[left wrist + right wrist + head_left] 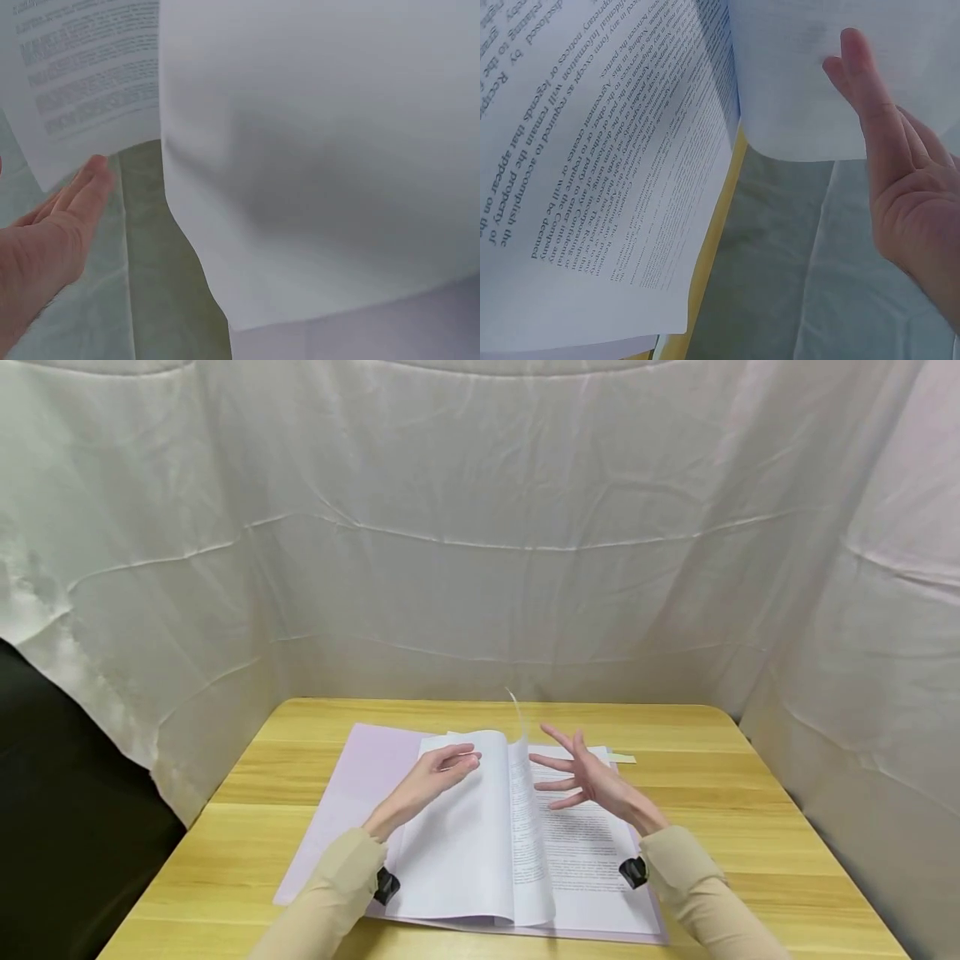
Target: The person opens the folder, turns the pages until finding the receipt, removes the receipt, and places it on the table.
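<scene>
A lilac folder [330,827] lies spread on the table, with printed sheets in it. Midway between the two sides a loose printed page [528,843] stands up, curved, its top edge raised. Over the blank left-hand page [450,868] hovers my left hand [435,777], fingers loosely bent and holding nothing. My right hand [592,781] is to the right of the raised page, fingers spread, above the printed right-hand page [592,860]. In the right wrist view its fingers [881,112] overlap the raised page; whether they touch it I cannot tell.
A pale tab [622,758] sticks out past the top right of the papers. The wooden table [750,827] has pale cloth curtains [480,593] behind it and at its sides. Something black [67,810] stands at the far left.
</scene>
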`<state>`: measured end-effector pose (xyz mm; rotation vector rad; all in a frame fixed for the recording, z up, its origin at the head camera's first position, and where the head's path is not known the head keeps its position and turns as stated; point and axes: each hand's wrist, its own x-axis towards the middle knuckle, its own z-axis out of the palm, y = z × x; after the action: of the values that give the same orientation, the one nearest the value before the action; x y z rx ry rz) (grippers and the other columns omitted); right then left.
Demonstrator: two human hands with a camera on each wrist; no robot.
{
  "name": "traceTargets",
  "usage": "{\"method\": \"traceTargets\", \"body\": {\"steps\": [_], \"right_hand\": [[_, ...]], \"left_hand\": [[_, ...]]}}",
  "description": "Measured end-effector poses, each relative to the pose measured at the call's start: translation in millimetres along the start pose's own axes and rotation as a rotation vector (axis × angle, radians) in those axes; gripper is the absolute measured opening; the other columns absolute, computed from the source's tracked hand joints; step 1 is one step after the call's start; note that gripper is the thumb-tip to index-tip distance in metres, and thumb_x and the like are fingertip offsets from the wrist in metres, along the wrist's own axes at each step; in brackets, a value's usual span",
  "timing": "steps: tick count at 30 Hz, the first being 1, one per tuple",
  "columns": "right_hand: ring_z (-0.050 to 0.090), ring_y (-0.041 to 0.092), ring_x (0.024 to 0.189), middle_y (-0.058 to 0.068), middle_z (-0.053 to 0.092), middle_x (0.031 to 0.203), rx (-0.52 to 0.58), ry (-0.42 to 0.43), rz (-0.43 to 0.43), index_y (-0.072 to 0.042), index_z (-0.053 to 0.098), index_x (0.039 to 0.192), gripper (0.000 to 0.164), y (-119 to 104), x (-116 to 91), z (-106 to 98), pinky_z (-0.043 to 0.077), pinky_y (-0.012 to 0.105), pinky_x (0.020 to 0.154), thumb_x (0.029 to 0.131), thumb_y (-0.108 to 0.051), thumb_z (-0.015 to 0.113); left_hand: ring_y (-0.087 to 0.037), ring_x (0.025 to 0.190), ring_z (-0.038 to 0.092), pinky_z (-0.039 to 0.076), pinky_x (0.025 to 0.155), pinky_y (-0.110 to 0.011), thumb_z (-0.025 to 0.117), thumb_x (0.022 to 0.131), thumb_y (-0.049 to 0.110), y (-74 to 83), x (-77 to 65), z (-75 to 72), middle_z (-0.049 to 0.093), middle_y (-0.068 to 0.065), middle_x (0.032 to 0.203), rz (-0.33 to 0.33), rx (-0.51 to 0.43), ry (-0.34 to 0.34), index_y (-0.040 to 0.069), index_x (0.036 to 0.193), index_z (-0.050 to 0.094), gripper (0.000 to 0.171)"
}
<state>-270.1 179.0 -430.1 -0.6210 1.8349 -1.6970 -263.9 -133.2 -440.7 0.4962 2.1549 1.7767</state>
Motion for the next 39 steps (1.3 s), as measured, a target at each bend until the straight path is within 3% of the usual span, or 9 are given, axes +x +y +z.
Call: {"method": "traceTargets", "body": {"steps": [5, 7, 15, 21, 27, 34, 39], "right_hand": [[0.042, 0.058, 0.137, 0.023, 0.022, 0.165, -0.004, 0.004, 0.005, -0.031, -0.002, 0.163, 0.067, 0.1, 2.2, 2.0, 0.052, 0.063, 0.100, 0.103, -0.060, -0.003], [0.042, 0.058, 0.137, 0.023, 0.022, 0.165, -0.004, 0.006, 0.006, -0.031, -0.001, 0.163, 0.067, 1.2, 3.4, 2.5, 0.052, 0.063, 0.100, 0.103, -0.060, -0.003], [0.049, 0.053, 0.135, 0.021, 0.027, 0.164, -0.055, 0.036, 0.018, -0.032, 0.006, 0.163, 0.066, 4.0, 4.9, 4.2, 0.052, 0.063, 0.100, 0.104, -0.061, 0.002], [0.050, 0.050, 0.135, 0.021, 0.031, 0.163, -0.092, 0.044, 0.029, -0.029, 0.009, 0.163, 0.070, 6.1, 6.2, 4.5, 0.053, 0.060, 0.101, 0.103, -0.064, 0.004], [0.051, 0.051, 0.134, 0.023, 0.034, 0.161, -0.124, 0.053, 0.010, -0.021, 0.014, 0.163, 0.068, 8.8, 5.4, 5.0, 0.054, 0.059, 0.099, 0.106, -0.057, 0.006], [0.055, 0.051, 0.129, 0.033, 0.041, 0.153, -0.231, 0.113, -0.017, -0.008, 0.029, 0.158, 0.055, 13.7, 4.6, 1.4, 0.056, 0.054, 0.099, 0.110, -0.033, 0.040], [0.058, 0.044, 0.128, 0.030, 0.051, 0.146, -0.409, 0.182, -0.002, -0.006, 0.041, 0.151, 0.053, 24.6, 3.9, -5.0, 0.055, 0.051, 0.101, 0.104, -0.029, 0.055]], "left_hand": [[-0.041, 0.143, 0.044, 0.040, 0.118, -0.044, 0.052, 0.105, 0.013, 5.3, 6.1, 4.5, 0.042, -0.034, 0.152, -0.004, -0.165, -0.071, -0.014, 0.151, 0.029, 0.058], [-0.042, 0.141, 0.046, 0.043, 0.116, -0.043, 0.051, 0.105, 0.012, 7.3, 7.3, 6.3, 0.042, -0.035, 0.151, -0.017, -0.188, -0.068, -0.015, 0.151, 0.028, 0.058], [-0.035, 0.131, 0.058, 0.049, 0.110, -0.046, 0.055, 0.104, 0.015, 10.2, 10.2, 10.9, 0.050, -0.034, 0.145, -0.048, -0.145, 0.019, -0.012, 0.150, 0.033, 0.058], [-0.028, 0.117, 0.068, 0.057, 0.101, -0.042, 0.066, 0.094, 0.007, 8.9, 12.1, 12.2, 0.059, -0.032, 0.137, -0.068, -0.150, 0.109, -0.007, 0.147, 0.043, 0.060], [-0.034, 0.114, 0.069, 0.059, 0.096, -0.046, 0.070, 0.085, -0.001, 4.4, 11.3, 10.5, 0.059, -0.034, 0.136, -0.138, -0.168, 0.206, -0.007, 0.147, 0.043, 0.067], [-0.041, 0.120, 0.066, 0.054, 0.102, -0.053, 0.074, 0.083, -0.002, 0.1, 11.0, 3.4, 0.057, -0.032, 0.139, -0.210, -0.193, 0.289, -0.004, 0.148, 0.042, 0.073], [-0.033, 0.111, 0.069, 0.059, 0.092, -0.042, 0.078, 0.081, -0.001, -4.8, 7.8, -5.8, 0.056, -0.032, 0.140, -0.240, -0.185, 0.322, -0.004, 0.146, 0.043, 0.074]]}}
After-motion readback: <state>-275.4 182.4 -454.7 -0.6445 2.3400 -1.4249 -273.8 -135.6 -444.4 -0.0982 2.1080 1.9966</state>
